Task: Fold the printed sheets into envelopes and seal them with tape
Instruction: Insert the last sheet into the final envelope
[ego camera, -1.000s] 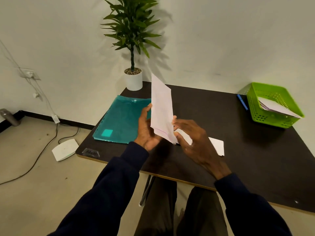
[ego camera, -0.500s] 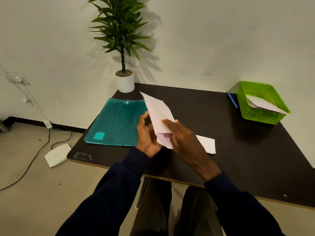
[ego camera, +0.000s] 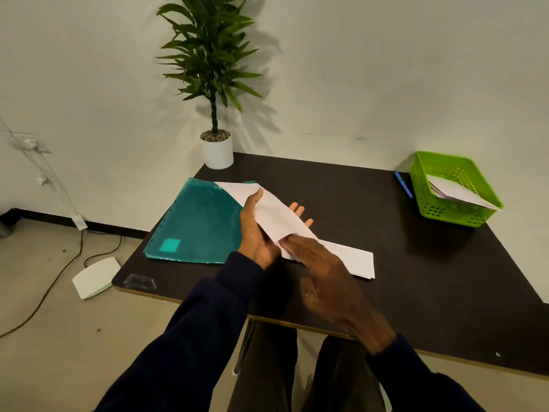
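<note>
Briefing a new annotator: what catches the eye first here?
A folded white sheet, centre frame, gripped by the left hand with the right hand touching its near end. Left of it a teal plastic folder lies on the dark table; a lime-green basket holding papers sits at the far right corner.

Glossy teal plastic folder (ego camera: 202,221), matt dark table (ego camera: 416,263), perforated green plastic basket (ego camera: 430,200), white paper sheet (ego camera: 273,215).
</note>
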